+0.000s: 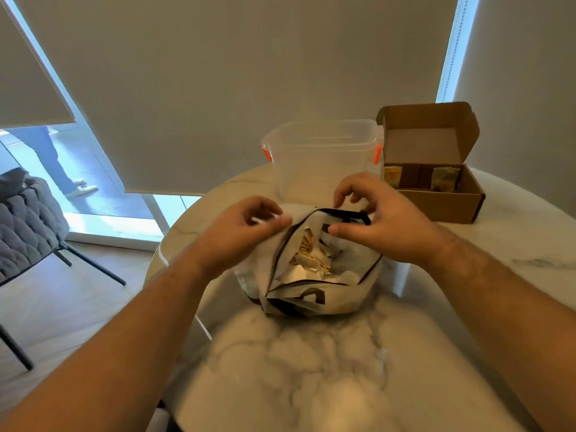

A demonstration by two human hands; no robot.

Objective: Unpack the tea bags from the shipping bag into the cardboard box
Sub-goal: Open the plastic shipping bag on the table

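Observation:
A white shipping bag [311,299] with black edging sits in the middle of the marble table, its mouth spread open. Several pale tea bags [311,260] lie inside it. My left hand [246,229] pinches the bag's left rim. My right hand [383,219] pinches the far right rim, with its thumb over the opening. An open cardboard box [442,201] stands at the back right with its lid up and a few tea bags [445,179] along its far wall.
A clear plastic tub [321,157] with orange clips stands behind the shipping bag, left of the box. The round marble table [311,369] ends close on the left. A grey cushioned chair [28,226] stands on the floor at left. Someone's legs show outside the window.

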